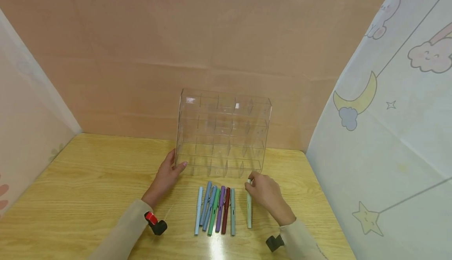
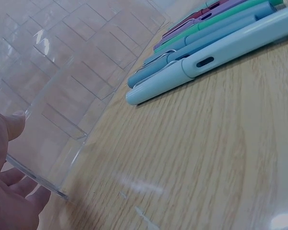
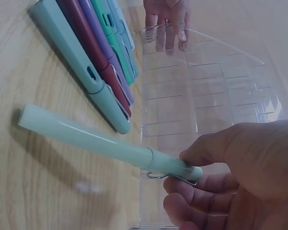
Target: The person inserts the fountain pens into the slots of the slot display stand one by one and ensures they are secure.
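My left hand (image 1: 166, 178) grips the lower left edge of a clear acrylic divided rack (image 1: 223, 134), thumb in front and fingers round the side. The rack stands upright, its compartments in rows. My right hand (image 1: 265, 191) pinches a pale green pen (image 3: 86, 135) by its clip end between thumb and fingers. This pen slants in the right wrist view, its clip end lifted from the table. To its left several capped pens lie side by side: a teal pen (image 1: 232, 213), a dark red pen (image 1: 226, 215), a purple pen (image 1: 220, 213), a green pen (image 1: 213, 217) and blue ones, with a light blue pen (image 1: 198, 215) outermost.
A wood-grain table (image 1: 106, 181) carries everything. An orange-brown cloth (image 1: 141, 56) hangs behind the rack. On the right stands a white cloth wall (image 1: 388, 154) with cartoon prints, and a pale wall (image 1: 28, 95) closes off the left side.
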`<state>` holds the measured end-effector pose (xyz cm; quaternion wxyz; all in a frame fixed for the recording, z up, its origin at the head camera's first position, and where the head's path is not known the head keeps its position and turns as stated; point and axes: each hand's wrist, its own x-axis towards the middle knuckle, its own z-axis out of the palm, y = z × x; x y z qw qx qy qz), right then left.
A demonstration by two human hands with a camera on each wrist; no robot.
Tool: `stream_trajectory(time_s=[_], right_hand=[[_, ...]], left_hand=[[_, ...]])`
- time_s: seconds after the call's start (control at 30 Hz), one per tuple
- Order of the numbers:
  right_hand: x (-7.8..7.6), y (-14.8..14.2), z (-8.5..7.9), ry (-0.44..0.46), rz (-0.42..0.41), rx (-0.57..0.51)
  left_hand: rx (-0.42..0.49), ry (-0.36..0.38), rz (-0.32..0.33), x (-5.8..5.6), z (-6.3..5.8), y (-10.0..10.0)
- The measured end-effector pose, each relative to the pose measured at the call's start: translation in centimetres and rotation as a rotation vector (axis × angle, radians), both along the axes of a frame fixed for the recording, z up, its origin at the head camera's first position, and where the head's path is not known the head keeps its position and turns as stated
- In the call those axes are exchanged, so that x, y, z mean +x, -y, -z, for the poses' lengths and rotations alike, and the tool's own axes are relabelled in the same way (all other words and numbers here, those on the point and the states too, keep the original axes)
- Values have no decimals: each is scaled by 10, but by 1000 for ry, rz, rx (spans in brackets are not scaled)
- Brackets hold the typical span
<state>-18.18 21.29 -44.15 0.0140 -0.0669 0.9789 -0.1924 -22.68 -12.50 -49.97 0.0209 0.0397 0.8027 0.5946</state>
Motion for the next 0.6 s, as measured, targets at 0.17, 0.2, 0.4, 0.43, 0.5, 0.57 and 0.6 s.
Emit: stream_trajectory(time_s=[0.17,0.2,0.4,0.43,0.5,0.57,0.6], right_hand=[[-2,-1,-8,8,6,-4],[-2,-2,-9,4,6,-6],[-3,-2,-17,-23,2,-10],[-3,-2,-18,-25,3,-10],[-2,-1,-21,-30,0,-11],[-2,1,-23,-29,-13,-17],[-1,2,-24,-29,-20,-21]], left_hand=[[0,9,1,-1,-3,-2],[-2,11,2,-1,-3,-2],[-3,23,-3,-2,-5,-4],[1,24,-3,-2,-6,-4],[2,30,-3,-1,-6,-4],[-3,39,-9,1,-6,-3],[-6,42,-15,1,-6,-2]])
